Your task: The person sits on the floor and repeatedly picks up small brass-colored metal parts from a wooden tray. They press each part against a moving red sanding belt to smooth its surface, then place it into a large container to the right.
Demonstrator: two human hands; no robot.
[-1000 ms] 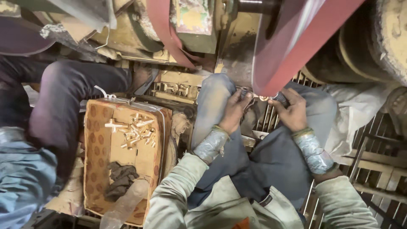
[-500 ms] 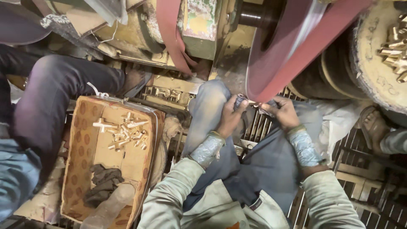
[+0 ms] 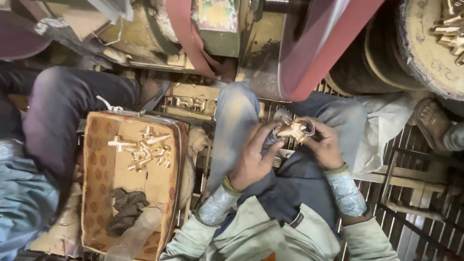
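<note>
Both sets of fingers are curled tight around a cross-shaped brass fitting [image 3: 293, 129], the left hand [image 3: 254, 157] gripping its dark stem, the right hand [image 3: 325, 144] cupping its far end. It now sits lower over the lap, drawn back from the red sanding belt [image 3: 319, 48]. The worn cardboard box of brass fittings [image 3: 99, 183] lies left of the knee.

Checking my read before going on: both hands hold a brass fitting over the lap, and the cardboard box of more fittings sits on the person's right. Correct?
Not quite. In the head view the cardboard box sits on the person's left. Left hand and right hand do hold the brass fitting over the lap.
</note>
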